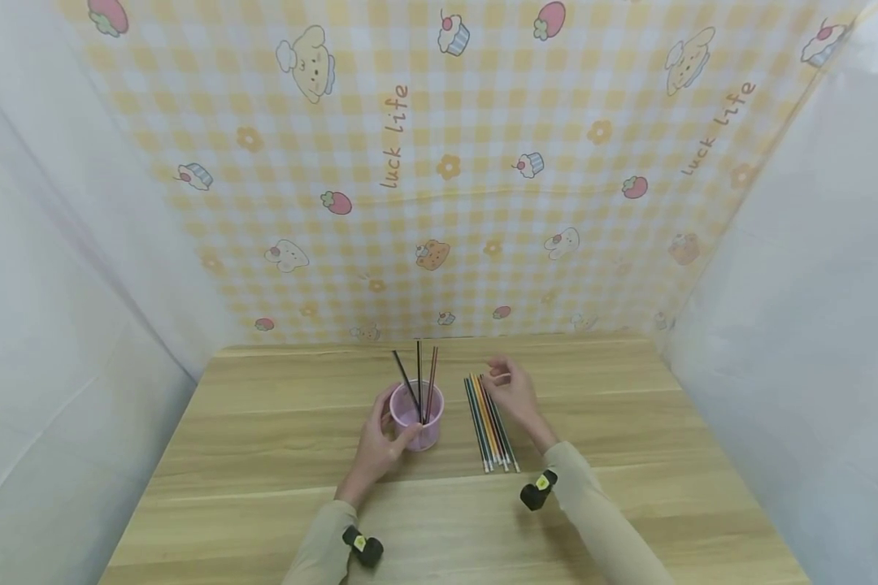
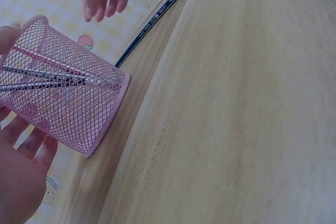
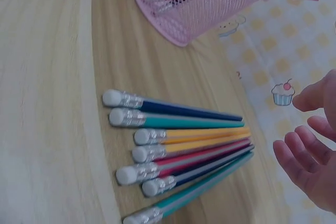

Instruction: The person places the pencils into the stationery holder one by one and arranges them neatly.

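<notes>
Pencils [image 3: 197, 166] lie side by side on the table [image 1: 263, 487], eraser ends toward the person; three more pencils [image 1: 420, 374] lean in the pink mesh cup [image 2: 79, 114]. The left hand [image 1: 382, 443] grasps that cup, fingers and thumb round its side. The right hand [image 1: 515, 396] holds nothing, its fingers loosely bent by the far tips, though contact there is hard to tell. Filling the cup looks partway along; the next move probably calls for pinching one pencil cleanly from its neighbours.

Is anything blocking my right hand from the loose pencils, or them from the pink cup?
Nothing visible. The right hand is by the far ends of the loose pencils, and only bare tabletop lies between them and the pink mesh cup in the left hand.
</notes>
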`<action>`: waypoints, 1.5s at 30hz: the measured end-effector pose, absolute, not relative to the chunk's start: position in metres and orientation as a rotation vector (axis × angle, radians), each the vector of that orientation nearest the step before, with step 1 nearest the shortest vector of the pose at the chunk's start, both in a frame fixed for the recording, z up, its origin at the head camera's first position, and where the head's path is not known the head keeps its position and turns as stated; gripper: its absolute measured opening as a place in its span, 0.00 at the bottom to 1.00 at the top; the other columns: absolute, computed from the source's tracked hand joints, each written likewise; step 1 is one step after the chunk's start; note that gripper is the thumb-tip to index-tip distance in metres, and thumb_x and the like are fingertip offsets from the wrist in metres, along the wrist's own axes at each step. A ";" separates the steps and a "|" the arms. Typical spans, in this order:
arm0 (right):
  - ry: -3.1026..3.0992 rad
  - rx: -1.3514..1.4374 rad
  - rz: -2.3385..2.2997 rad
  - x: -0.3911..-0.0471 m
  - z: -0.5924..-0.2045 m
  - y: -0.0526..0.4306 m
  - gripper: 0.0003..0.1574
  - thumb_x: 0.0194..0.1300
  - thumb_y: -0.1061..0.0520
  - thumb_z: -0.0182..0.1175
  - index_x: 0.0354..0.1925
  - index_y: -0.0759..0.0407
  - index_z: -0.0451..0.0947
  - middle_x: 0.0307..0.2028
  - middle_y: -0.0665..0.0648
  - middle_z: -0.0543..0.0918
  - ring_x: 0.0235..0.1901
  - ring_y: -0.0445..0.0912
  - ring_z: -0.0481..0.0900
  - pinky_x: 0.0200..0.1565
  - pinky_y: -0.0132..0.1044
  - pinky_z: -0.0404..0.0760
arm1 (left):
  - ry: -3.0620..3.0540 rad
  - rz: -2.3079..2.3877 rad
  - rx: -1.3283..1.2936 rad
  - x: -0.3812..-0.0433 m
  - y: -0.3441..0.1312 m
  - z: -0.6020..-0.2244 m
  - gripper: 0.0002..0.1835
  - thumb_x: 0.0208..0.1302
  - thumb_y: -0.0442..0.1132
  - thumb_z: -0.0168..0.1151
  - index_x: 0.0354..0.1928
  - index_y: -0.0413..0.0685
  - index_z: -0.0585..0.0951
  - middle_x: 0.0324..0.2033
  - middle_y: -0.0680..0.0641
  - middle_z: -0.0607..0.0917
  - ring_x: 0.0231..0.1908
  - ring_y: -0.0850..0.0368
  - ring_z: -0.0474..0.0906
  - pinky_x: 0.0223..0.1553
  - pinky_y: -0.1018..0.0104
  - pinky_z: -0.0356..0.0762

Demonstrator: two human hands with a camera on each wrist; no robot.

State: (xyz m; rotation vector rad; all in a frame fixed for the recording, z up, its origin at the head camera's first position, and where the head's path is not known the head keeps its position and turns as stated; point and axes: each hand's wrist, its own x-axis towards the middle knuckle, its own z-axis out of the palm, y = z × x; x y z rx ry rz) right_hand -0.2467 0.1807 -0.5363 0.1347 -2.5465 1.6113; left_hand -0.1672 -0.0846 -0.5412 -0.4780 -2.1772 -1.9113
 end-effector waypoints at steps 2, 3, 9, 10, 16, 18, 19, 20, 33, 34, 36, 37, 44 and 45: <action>-2.563 0.127 1.597 -0.247 -0.540 0.184 0.21 0.64 0.65 0.67 0.55 0.66 0.76 0.47 0.70 0.82 0.44 0.57 0.84 0.45 0.44 0.88 | -2.178 -1.913 -0.481 -0.167 -0.085 -0.541 0.42 0.56 0.26 0.71 0.70 0.24 0.61 0.63 0.21 0.71 0.61 0.20 0.70 0.63 0.25 0.67; -2.574 0.118 1.591 -0.247 -0.542 0.185 0.22 0.64 0.65 0.67 0.55 0.66 0.76 0.47 0.69 0.82 0.44 0.57 0.84 0.45 0.44 0.88 | -2.176 -1.917 -0.483 -0.168 -0.085 -0.542 0.42 0.57 0.26 0.71 0.70 0.24 0.61 0.63 0.21 0.71 0.62 0.20 0.70 0.64 0.25 0.67; -2.639 0.102 1.541 -0.247 -0.552 0.192 0.24 0.62 0.67 0.67 0.56 0.72 0.75 0.45 0.67 0.82 0.42 0.57 0.85 0.45 0.44 0.89 | -2.178 -1.925 -0.492 -0.167 -0.085 -0.540 0.42 0.57 0.26 0.71 0.71 0.24 0.61 0.64 0.20 0.71 0.62 0.19 0.69 0.64 0.25 0.66; -2.647 0.110 1.526 -0.246 -0.553 0.193 0.23 0.62 0.67 0.67 0.55 0.72 0.75 0.44 0.68 0.82 0.41 0.57 0.85 0.44 0.44 0.89 | -2.178 -1.923 -0.495 -0.167 -0.085 -0.540 0.42 0.57 0.26 0.71 0.71 0.24 0.61 0.63 0.20 0.70 0.62 0.19 0.69 0.64 0.25 0.67; -2.698 0.097 1.467 -0.242 -0.560 0.196 0.23 0.61 0.68 0.67 0.53 0.72 0.76 0.44 0.68 0.82 0.40 0.55 0.84 0.44 0.44 0.89 | -2.160 -1.914 -0.521 -0.167 -0.085 -0.540 0.41 0.58 0.26 0.70 0.70 0.22 0.60 0.62 0.19 0.71 0.61 0.18 0.69 0.62 0.25 0.69; -2.714 0.076 1.469 -0.241 -0.561 0.197 0.23 0.60 0.68 0.67 0.54 0.71 0.76 0.45 0.68 0.83 0.41 0.55 0.84 0.45 0.44 0.89 | -2.154 -1.911 -0.528 -0.168 -0.084 -0.540 0.41 0.58 0.26 0.70 0.70 0.21 0.61 0.62 0.19 0.71 0.60 0.18 0.70 0.61 0.25 0.69; -2.720 0.071 1.466 -0.240 -0.561 0.197 0.23 0.60 0.69 0.67 0.54 0.71 0.76 0.45 0.68 0.83 0.41 0.55 0.84 0.45 0.45 0.89 | -2.151 -1.910 -0.531 -0.168 -0.084 -0.540 0.41 0.59 0.26 0.70 0.70 0.21 0.61 0.62 0.19 0.71 0.60 0.18 0.70 0.61 0.25 0.70; -2.727 0.071 1.459 -0.240 -0.562 0.197 0.23 0.60 0.69 0.66 0.54 0.72 0.75 0.45 0.68 0.83 0.41 0.55 0.85 0.45 0.44 0.89 | -2.151 -1.911 -0.533 -0.168 -0.084 -0.540 0.41 0.59 0.26 0.70 0.70 0.21 0.61 0.62 0.19 0.71 0.60 0.18 0.70 0.61 0.25 0.69; -2.886 0.047 1.201 -0.238 -0.558 0.194 0.24 0.54 0.69 0.65 0.52 0.68 0.76 0.41 0.62 0.84 0.39 0.51 0.82 0.44 0.45 0.87 | -2.160 -1.894 -0.528 -0.168 -0.085 -0.542 0.41 0.59 0.27 0.70 0.70 0.22 0.60 0.62 0.21 0.72 0.60 0.20 0.71 0.60 0.25 0.70; -2.894 0.039 1.181 -0.238 -0.558 0.194 0.24 0.54 0.69 0.65 0.51 0.68 0.77 0.41 0.62 0.84 0.39 0.51 0.82 0.43 0.44 0.87 | -2.162 -1.893 -0.525 -0.167 -0.085 -0.542 0.41 0.59 0.27 0.70 0.70 0.22 0.60 0.63 0.21 0.72 0.60 0.20 0.71 0.61 0.25 0.70; -2.904 0.027 1.132 -0.239 -0.557 0.194 0.22 0.54 0.68 0.65 0.50 0.68 0.77 0.39 0.62 0.84 0.37 0.51 0.82 0.40 0.43 0.86 | -2.161 -1.890 -0.519 -0.167 -0.084 -0.542 0.40 0.59 0.27 0.70 0.70 0.22 0.61 0.63 0.21 0.72 0.60 0.19 0.71 0.61 0.25 0.70; -2.909 0.021 1.111 -0.239 -0.557 0.194 0.22 0.54 0.68 0.65 0.49 0.68 0.78 0.39 0.62 0.85 0.37 0.51 0.82 0.38 0.42 0.86 | -2.160 -1.891 -0.514 -0.167 -0.084 -0.542 0.40 0.59 0.27 0.70 0.70 0.22 0.61 0.62 0.21 0.72 0.60 0.19 0.71 0.61 0.25 0.70; -2.922 0.033 1.036 -0.243 -0.560 0.197 0.19 0.53 0.66 0.65 0.46 0.67 0.80 0.35 0.60 0.86 0.31 0.49 0.82 0.33 0.39 0.85 | -2.168 -1.892 -0.497 -0.169 -0.084 -0.545 0.41 0.58 0.26 0.71 0.71 0.23 0.61 0.63 0.21 0.72 0.61 0.20 0.70 0.61 0.25 0.70; -2.920 0.030 1.043 -0.243 -0.561 0.198 0.18 0.53 0.66 0.65 0.45 0.67 0.80 0.34 0.60 0.86 0.31 0.48 0.82 0.33 0.38 0.84 | -2.172 -1.890 -0.492 -0.171 -0.083 -0.549 0.42 0.58 0.27 0.71 0.71 0.24 0.60 0.63 0.21 0.72 0.61 0.20 0.70 0.61 0.25 0.70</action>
